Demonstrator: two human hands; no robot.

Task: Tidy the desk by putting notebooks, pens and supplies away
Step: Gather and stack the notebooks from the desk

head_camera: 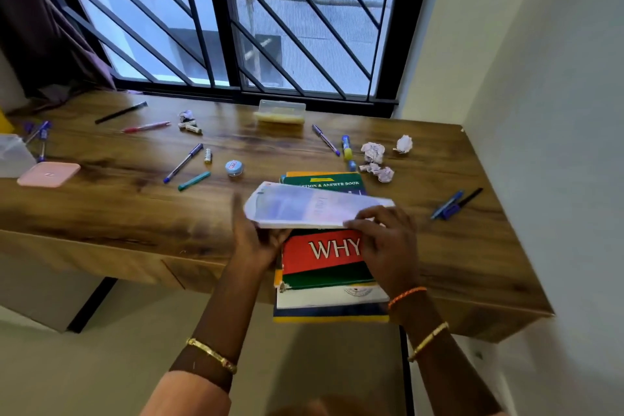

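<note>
A pale, motion-blurred booklet point(314, 206) hangs just above a stack of books point(329, 280) at the desk's front edge. My left hand point(258, 241) grips its near left corner and my right hand point(385, 240) holds its near right edge. The stack's top cover is red and green and reads "WHY". A green question and answer book point(324, 180) shows behind the booklet. Several pens lie scattered on the wooden desk point(101, 209), among them a blue pen point(183, 163), a teal marker point(194, 181) and a red pen point(146, 127).
A clear plastic pencil box point(281, 115) sits by the window. Crumpled paper balls point(378, 159) and a glue stick point(346, 147) lie at the right. A small round blue tub point(234, 168) stands mid-desk. A pink case point(49, 174) and a translucent container point(13, 155) are at the left.
</note>
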